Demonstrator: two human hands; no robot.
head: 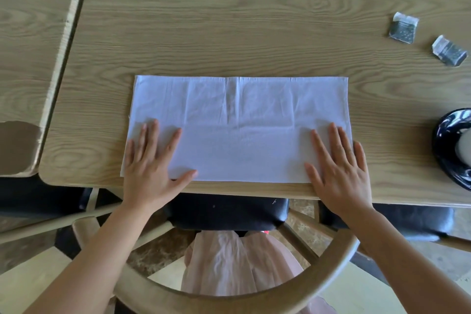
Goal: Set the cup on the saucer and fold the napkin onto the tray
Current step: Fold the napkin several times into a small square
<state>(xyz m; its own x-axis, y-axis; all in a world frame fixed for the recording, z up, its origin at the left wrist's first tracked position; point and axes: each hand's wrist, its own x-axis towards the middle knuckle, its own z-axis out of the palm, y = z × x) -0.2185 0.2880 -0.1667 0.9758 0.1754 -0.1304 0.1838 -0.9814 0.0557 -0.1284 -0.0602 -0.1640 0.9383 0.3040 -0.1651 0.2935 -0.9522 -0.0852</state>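
Observation:
A white cloth napkin (239,127) lies flat as a wide rectangle near the front edge of the wooden table (229,20). My left hand (150,166) presses flat on its left end, fingers straight and spread. My right hand (341,168) lies flat on its right end the same way. At the right edge of the frame a dark glossy saucer (444,145) is partly cut off, with a pale cup (465,150) standing on it. No tray is in view.
Two small dark sachets (404,28) (449,51) lie at the back right of the table. A second table (28,46) adjoins on the left. A wooden chair with a curved back (229,285) and black seat stands under the table's front edge.

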